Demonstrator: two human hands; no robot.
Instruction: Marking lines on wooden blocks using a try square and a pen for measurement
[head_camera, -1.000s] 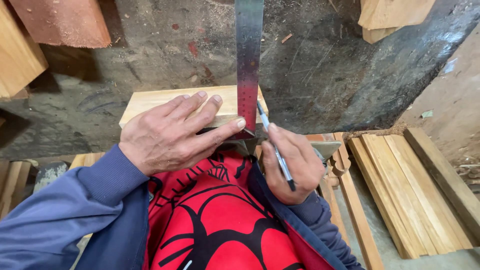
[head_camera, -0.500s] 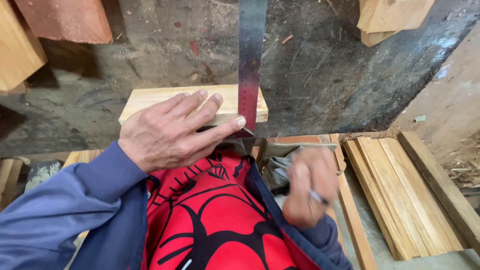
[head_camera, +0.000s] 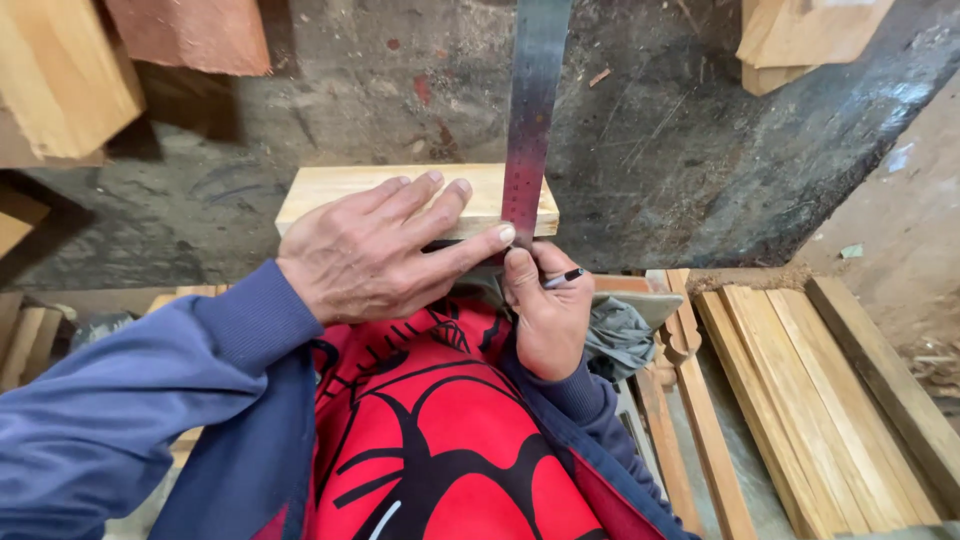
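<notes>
Soft even daylight; sharp focus; faint shadows under the hands; slight wide-angle stretch at edges.

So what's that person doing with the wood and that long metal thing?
A person is working at a dark, scuffed workbench. Their left hand lies flat on a small pale wooden block, pressing it and a steel ruler down. The ruler lies across the block's right end and runs away over the bench. Their right hand sits at the block's near edge, by the ruler's base, with a pen in its fingers. More wooden slats lie stacked lower right.
</notes>
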